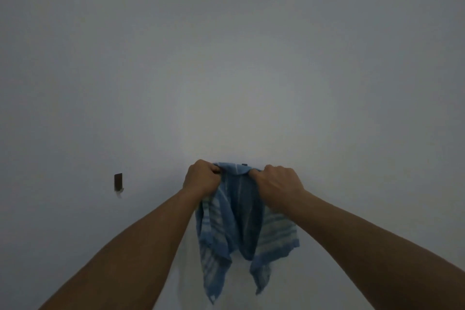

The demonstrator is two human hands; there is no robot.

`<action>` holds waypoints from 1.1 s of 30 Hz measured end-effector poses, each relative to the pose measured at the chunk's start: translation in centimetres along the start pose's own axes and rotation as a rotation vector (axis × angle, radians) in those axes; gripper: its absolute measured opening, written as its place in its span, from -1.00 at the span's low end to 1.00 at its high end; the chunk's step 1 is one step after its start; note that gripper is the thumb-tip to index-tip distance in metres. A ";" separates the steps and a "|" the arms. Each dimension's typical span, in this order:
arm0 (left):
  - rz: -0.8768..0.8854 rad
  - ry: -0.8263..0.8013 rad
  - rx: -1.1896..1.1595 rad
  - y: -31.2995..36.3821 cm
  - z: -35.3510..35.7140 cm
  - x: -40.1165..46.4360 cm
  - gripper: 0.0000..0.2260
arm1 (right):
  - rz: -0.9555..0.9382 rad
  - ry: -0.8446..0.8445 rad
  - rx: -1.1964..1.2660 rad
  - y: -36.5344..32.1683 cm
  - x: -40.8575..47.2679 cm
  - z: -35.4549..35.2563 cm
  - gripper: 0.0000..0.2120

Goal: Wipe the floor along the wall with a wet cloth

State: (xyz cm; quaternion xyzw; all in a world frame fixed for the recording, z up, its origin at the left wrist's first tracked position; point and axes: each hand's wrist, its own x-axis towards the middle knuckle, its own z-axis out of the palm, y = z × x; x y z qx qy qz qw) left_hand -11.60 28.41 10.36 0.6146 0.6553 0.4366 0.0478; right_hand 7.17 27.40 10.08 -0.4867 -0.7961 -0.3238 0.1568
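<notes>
Against the pale wall, the left hand and right hand both grip a hanging blue striped cloth by its top edge.

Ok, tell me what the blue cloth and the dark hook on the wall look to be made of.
The blue cloth, gripped at its top edge by both hands, looks like soft woven or terry cotton: matte, pale stripes, limp folds, frayed-looking corners. Whether it is wet cannot be told. The dark hook looks like a rigid plate, plastic or metal, dull finish; too small and dim to settle.
</notes>
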 end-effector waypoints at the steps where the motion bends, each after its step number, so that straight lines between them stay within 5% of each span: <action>1: -0.047 -0.025 -0.027 -0.2 0.2 0.4 -0.75 | 0.006 -0.008 0.033 -0.1 -0.1 0.2 -0.63; 7: -0.297 -0.294 -0.107 -0.8 0.8 -0.3 -0.56 | 0.122 -0.170 0.410 -0.8 -0.8 1.2 -0.58; 12: -0.320 -0.483 -0.037 -1.3 -0.6 -1.0 -0.53 | 0.133 -0.320 0.546 0.5 -1.6 -1.0 -0.59; 16: -0.286 -0.473 -0.061 -1.5 -2.0 -1.6 -0.71 | 0.268 -0.358 0.675 0.9 -2.4 -2.5 -0.76; 24: -0.189 -0.395 -0.147 -0.7 -2.8 -3.9 -0.70 | 0.306 -0.321 0.812 0.2 -5.9 -4.1 -0.86; 33: -0.205 -0.486 -0.135 -1.2 -3.5 -9.5 -0.58 | 0.357 -0.394 0.880 -1.4 -9.7 -4.5 -0.86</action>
